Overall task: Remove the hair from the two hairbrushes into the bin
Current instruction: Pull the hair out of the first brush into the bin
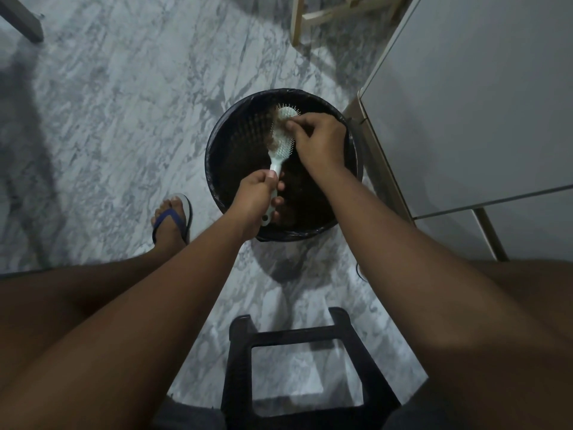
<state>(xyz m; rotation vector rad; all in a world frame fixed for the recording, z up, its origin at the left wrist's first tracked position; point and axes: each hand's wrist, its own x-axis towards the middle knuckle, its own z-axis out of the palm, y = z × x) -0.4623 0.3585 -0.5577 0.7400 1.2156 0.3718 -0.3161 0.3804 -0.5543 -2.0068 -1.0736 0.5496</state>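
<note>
Black stool frame [297, 334] nearest the camera, on the near side of the bin [217, 169], between the person's knees. Both forearms reach out over it toward the bin.

Left hand [255, 193] is over the bin's near rim, fingers curled tight round the handle of the pale green hairbrush [284, 144], thumb on top; the handle's end sticks out below the fist. The brush points away from the person, bristles up, with its head over the middle of the bin's opening.

Right hand [322, 139] is over the bin's right half, fingertips pinched at the bristles on the brush head. I cannot tell for sure what is between them.

A brown clump of hair [274, 135] hangs on the left edge of the brush head, above the bin's inside.

The bin is round, dark, with a black liner, on the marble floor [108, 103].

Foot in a blue-strapped flip-flop [172, 217] left of the bin, near it. White cabinet [465, 103] just right of the bin. Wooden frame [310, 17] beyond the bin, well apart.
</note>
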